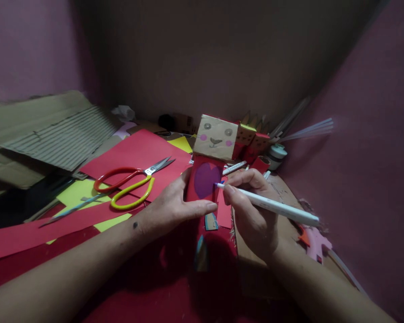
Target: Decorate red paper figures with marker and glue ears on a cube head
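Observation:
My left hand (pixel 178 202) is wrapped round the lower body of a cardboard animal figure (pixel 214 139), thumb across its front. The figure has a pale box head with drawn eyes, pink cheeks and a nose, above a red body bearing a purple heart (pixel 207 179). In my right hand (pixel 256 211) is a white marker pen (pixel 279 206), pinched between thumb and fingers. The pen's purple tip meets the right edge of the heart. Just below the figure lie small blue-edged cardboard pieces (pixel 211 221). The rest of the figure's lower end is hidden by my left hand.
Scissors (pixel 131 184) with red and yellow handles lie on red paper (pixel 131 148) at left, near yellow paper and a blue pencil (pixel 74 208). Corrugated cardboard (pixel 63 139) leans behind. At right are a pink glue gun (pixel 316 244), a lidded jar (pixel 277 154) and more box figures (pixel 252 139).

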`<state>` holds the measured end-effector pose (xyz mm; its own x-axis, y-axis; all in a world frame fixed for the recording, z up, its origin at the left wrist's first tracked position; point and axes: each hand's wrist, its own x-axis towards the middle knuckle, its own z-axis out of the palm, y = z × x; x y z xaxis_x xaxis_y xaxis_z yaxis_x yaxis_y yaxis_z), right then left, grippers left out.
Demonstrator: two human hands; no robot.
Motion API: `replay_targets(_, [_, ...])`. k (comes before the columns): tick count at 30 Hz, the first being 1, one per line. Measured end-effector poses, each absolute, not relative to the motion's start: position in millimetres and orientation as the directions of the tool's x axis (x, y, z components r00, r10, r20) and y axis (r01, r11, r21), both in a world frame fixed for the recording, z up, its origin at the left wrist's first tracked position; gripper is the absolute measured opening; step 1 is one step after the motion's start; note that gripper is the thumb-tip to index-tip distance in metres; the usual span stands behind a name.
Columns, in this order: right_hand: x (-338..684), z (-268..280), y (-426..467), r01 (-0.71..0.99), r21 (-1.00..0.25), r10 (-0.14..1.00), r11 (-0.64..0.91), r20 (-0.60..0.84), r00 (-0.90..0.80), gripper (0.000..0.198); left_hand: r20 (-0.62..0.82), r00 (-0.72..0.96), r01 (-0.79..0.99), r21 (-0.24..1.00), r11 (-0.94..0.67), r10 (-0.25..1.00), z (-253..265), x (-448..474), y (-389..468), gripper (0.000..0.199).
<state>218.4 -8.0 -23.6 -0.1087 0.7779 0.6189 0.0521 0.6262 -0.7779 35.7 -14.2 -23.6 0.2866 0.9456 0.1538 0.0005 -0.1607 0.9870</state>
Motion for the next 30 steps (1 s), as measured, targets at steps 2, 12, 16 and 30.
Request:
replay_targets(2, [218.4,-23.8,-6.6,0.050,-0.775,0.775,0.630,0.624,-0.102,0.010,0.154,0.291,0.002,0.987,-0.161,0.944,-22.6,35.6,-14.7,0.067])
replay_targets(12, [214.1,-19.7,-13.9,0.050,-0.778,0.777,0.626,0.618,-0.124,0.009,0.138,0.294,-0.018,0.990,-0.139,0.946,-21.6,37.2,-14.2,0.067])
replay_targets(16, [216.2,-20.3,-13.7,0.081,-0.774,0.776,0.628,0.614,-0.143,0.009,0.119,0.313,-0.043,0.993,-0.111,0.942,-23.7,35.4,-13.9,0.069])
replay_targets(30, [218.3,-21.1,-7.8,0.032,-0.777,0.776,0.629,0.626,-0.076,0.006,0.094,0.332,-0.079,0.994,-0.072,0.939,-21.5,35.0,-14.4,0.063])
